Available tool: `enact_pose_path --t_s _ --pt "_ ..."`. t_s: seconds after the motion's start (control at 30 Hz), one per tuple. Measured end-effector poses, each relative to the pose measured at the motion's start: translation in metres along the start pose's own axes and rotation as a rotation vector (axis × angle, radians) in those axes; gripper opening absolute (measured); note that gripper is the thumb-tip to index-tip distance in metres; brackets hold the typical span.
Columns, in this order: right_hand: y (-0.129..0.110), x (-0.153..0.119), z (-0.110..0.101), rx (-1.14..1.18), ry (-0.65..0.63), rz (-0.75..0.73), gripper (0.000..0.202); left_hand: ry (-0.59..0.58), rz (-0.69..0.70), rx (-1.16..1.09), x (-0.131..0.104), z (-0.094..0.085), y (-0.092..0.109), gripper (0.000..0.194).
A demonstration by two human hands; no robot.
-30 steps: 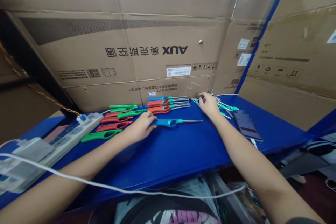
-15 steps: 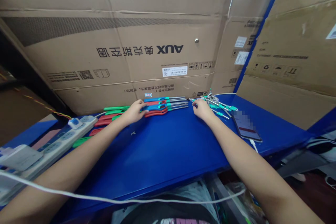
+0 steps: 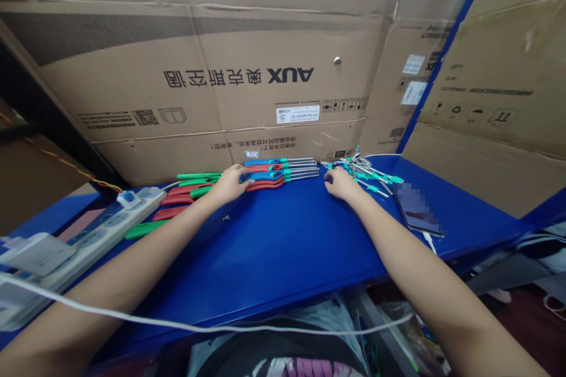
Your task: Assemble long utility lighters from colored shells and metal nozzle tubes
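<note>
Blue and red long-nosed lighters (image 3: 265,177) lie side by side near the cardboard, their metal rods pointing right. My left hand (image 3: 230,184) rests at their handle ends, fingers closed around a blue handle. Green and red handles (image 3: 179,193) lie behind and left of that hand. My right hand (image 3: 341,182) is at the left edge of a loose pile of metal rods with teal parts (image 3: 369,175); its fingers are curled together, and what they hold, if anything, is too small to make out.
A phone (image 3: 418,209) with a white cable lies on the blue table (image 3: 283,247) at right. A white power strip (image 3: 104,230) stands at left. Cardboard (image 3: 247,41) walls the back; a white cable (image 3: 177,325) crosses the front.
The view has shifted slightly. Both hands stay almost where they were, the left at the lighter handles and the right beside the rods.
</note>
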State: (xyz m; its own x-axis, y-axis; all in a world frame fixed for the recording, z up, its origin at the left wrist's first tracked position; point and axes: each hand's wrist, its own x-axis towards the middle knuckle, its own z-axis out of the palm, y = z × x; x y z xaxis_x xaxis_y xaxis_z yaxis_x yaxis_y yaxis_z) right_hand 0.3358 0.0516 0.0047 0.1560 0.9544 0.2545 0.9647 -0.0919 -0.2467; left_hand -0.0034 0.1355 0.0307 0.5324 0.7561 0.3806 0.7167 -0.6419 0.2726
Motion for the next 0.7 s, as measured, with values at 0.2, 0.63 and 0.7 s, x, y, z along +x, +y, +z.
enact_pose_path --t_s 0.2,0.63,0.7 --pt "0.007 0.003 0.005 -0.02 0.01 -0.043 0.024 0.028 -0.026 -0.008 -0.002 0.001 0.002 0.03" --pt "0.008 0.003 0.009 0.006 0.108 -0.073 0.023 0.061 -0.109 -0.024 -0.003 -0.002 0.009 0.038" --pt "0.005 0.001 0.005 0.029 0.149 -0.094 0.024 0.089 -0.112 -0.029 -0.005 -0.005 0.013 0.038"
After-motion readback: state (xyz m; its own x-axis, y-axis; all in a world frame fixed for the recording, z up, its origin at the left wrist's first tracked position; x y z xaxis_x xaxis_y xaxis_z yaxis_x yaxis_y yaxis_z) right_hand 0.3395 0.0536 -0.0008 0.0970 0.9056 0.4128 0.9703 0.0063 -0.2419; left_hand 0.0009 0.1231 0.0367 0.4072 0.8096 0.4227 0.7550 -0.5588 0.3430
